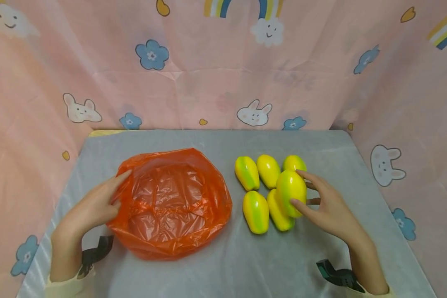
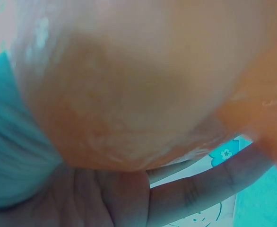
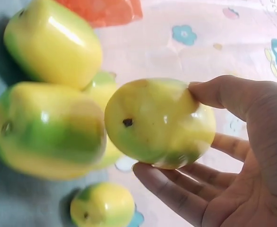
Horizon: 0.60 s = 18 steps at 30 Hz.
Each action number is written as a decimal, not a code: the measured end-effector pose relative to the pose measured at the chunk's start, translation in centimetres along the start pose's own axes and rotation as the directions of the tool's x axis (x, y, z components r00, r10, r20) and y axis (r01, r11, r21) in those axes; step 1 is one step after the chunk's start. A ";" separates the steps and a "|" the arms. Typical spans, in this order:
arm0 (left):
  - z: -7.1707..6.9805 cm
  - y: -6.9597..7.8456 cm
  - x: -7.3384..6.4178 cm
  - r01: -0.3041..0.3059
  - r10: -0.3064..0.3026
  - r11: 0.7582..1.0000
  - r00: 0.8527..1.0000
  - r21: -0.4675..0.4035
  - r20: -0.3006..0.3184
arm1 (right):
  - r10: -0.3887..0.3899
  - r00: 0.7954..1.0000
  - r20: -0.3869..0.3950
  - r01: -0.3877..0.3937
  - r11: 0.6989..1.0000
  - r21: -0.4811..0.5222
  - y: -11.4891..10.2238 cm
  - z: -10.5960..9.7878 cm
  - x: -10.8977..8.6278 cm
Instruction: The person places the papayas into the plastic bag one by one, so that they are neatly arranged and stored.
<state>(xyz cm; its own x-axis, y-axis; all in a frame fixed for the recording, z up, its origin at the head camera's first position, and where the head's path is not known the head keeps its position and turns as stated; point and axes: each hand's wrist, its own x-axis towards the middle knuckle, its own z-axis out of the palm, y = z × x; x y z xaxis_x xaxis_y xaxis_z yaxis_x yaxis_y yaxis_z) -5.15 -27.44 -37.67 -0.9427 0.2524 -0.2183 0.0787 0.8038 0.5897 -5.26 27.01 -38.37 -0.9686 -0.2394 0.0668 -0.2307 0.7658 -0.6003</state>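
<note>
An orange plastic bag [image 1: 115,225] lies with its mouth gaping upward on the left of the table. My left hand [image 1: 97,203] is at its left side, index finger straight along the rim; in the left wrist view, orange film [image 2: 129,142] hides part of that hand, above outstretched fingers [image 2: 195,194]. My right hand [image 1: 328,205] holds a glossy yellow-green papaya [image 1: 291,192] between thumb and fingertips, over the others. In the right wrist view this papaya [image 3: 157,123] shows a dark stem spot. Several more papayas lie grouped around it, including one [image 1: 255,212] nearest the bag.
A grey sheet covers the table [image 1: 216,273]. Pink patterned curtain [image 1: 193,82] closes off the back and both sides. Black straps [image 1: 97,252] sit at the wrists.
</note>
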 end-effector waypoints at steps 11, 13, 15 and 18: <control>-0.1 0.0 0.2 0.015 -0.014 1.000 1.000 -0.004 0.017 | -0.039 0.997 0.066 0.026 0.984 0.178 -2.8 2.6 2.7; -0.1 0.0 0.1 0.020 -0.019 1.000 1.000 -0.012 0.017 | -0.038 0.996 0.076 0.022 0.980 0.197 -3.2 3.2 3.1; -0.1 0.0 0.1 0.017 -0.016 1.000 1.000 -0.022 0.018 | -0.036 0.996 0.084 0.018 0.977 0.214 -3.7 3.8 3.5; -0.1 0.0 0.1 0.019 -0.018 0.999 1.000 -0.031 0.020 | -0.049 0.995 0.088 0.025 0.967 0.253 -4.7 4.5 4.1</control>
<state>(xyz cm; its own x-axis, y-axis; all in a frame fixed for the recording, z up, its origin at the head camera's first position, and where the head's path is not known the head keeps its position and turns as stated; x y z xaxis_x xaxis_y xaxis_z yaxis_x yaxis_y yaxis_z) -5.31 -27.45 -37.57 -0.9373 0.2486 -0.2443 0.0512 0.7915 0.6090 -7.74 19.71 -38.89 -0.9444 -0.3279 0.0255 -0.2238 0.5840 -0.7803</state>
